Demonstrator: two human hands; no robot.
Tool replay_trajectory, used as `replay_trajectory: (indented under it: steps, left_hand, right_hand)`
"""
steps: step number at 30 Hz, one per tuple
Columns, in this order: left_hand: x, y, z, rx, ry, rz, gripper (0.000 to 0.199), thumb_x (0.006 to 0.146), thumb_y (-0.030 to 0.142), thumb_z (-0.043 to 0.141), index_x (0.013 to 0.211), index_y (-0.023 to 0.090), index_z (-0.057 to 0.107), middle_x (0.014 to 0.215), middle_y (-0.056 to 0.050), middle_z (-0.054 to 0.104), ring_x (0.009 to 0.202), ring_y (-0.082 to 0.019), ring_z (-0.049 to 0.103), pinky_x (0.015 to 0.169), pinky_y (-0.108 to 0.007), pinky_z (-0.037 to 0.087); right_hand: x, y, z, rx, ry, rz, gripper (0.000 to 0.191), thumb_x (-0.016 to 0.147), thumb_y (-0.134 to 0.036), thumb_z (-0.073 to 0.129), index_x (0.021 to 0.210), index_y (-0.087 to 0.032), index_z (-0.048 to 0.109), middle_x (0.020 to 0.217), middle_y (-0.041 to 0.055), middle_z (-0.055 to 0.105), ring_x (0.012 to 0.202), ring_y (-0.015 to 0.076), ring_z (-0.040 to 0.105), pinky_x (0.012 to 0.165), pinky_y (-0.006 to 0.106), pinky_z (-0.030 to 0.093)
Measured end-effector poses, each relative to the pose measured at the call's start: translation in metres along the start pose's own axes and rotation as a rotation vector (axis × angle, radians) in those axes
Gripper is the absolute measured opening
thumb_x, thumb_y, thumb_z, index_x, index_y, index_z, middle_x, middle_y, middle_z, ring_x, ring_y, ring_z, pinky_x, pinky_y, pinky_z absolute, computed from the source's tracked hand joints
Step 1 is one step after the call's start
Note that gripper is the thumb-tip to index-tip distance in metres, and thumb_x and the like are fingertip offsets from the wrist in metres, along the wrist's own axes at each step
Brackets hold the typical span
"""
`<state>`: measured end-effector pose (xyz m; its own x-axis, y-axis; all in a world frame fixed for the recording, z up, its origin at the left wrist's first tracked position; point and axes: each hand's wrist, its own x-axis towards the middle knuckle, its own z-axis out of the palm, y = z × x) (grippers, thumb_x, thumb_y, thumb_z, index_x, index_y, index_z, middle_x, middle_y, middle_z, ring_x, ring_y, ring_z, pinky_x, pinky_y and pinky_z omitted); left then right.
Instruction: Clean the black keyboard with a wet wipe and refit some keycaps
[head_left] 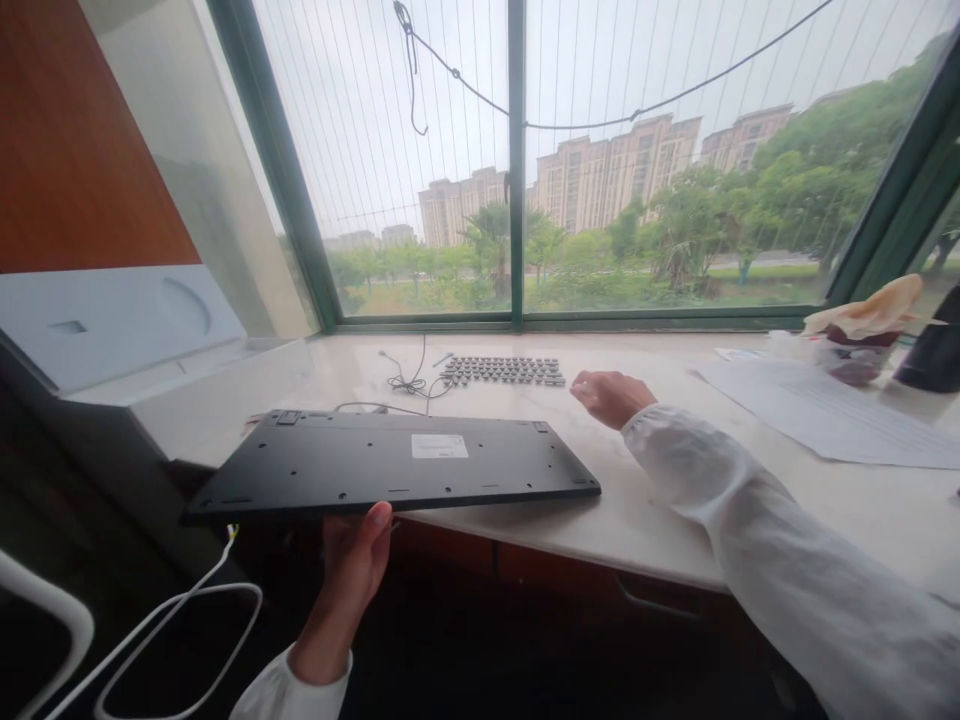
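Observation:
A black keyboard (345, 460) lies tilted with its underside up, showing a white label and screw holes. My left hand (360, 555) grips its near edge, thumb on the underside and the other fingers mostly hidden beneath. Behind it, several small grey keycaps (502, 371) are laid out in rows on the white marble-like counter (637, 520). My right hand (611, 395) is at the right end of these rows, low over the counter, its fingers curled together. Whatever may be between those fingertips cannot be made out. A dark cable (409, 383) lies loosely coiled left of the rows.
An open white box (225, 375) stands at the left. Paper sheets (825, 410), a plastic container (855, 355) and a dark bottle (934, 350) are at the right. White cables (180, 600) hang at the lower left. A green-framed window (517, 322) borders the back.

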<state>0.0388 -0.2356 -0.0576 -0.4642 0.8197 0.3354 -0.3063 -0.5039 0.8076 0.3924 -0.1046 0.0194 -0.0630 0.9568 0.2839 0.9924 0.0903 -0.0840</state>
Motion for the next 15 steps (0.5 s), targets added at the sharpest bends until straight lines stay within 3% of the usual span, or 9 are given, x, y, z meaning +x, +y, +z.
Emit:
replay_trajectory:
  steps: [4, 8, 12, 15]
  left_hand:
    - [-0.015, 0.012, -0.009, -0.005, -0.073, -0.185, 0.060, 0.061, 0.020, 0.085, 0.117, 0.023, 0.063, 0.099, -0.001, 0.072, 0.093, -0.019, 0.068, 0.080, -0.028, 0.059]
    - [-0.032, 0.018, -0.012, -0.014, -0.040, -0.331, 0.045, 0.065, 0.018, 0.083, 0.107, 0.016, 0.069, 0.092, -0.002, 0.073, 0.092, -0.020, 0.069, 0.086, -0.036, 0.060]
    - [-0.047, 0.020, -0.013, -0.051, 0.021, -0.426, 0.030, 0.064, 0.018, 0.084, 0.091, 0.013, 0.073, 0.088, -0.002, 0.073, 0.093, -0.018, 0.069, 0.090, -0.034, 0.058]
    - [-0.056, 0.019, -0.009, -0.069, 0.035, -0.482, 0.028, 0.065, 0.018, 0.084, 0.090, 0.015, 0.073, 0.089, -0.001, 0.074, 0.094, -0.017, 0.069, 0.093, -0.033, 0.057]
  right_hand:
    - [0.001, 0.001, 0.004, -0.009, -0.019, 0.025, 0.041, 0.090, -0.046, 0.035, 0.112, -0.029, 0.066, 0.111, 0.0091, 0.069, 0.096, 0.0291, 0.064, 0.076, 0.039, 0.044]
    - [0.004, 0.003, 0.006, -0.012, -0.031, 0.042, 0.043, 0.089, -0.049, 0.035, 0.114, -0.030, 0.065, 0.113, 0.0087, 0.068, 0.097, 0.0302, 0.063, 0.077, 0.040, 0.044]
    - [0.004, 0.003, 0.008, -0.017, -0.050, 0.039, 0.046, 0.089, -0.053, 0.033, 0.114, -0.031, 0.065, 0.115, 0.0083, 0.068, 0.098, 0.0307, 0.063, 0.078, 0.042, 0.044]
    - [0.004, 0.001, 0.009, -0.025, -0.070, 0.047, 0.046, 0.089, -0.054, 0.034, 0.115, -0.031, 0.065, 0.116, 0.0083, 0.068, 0.099, 0.0317, 0.062, 0.079, 0.043, 0.045]
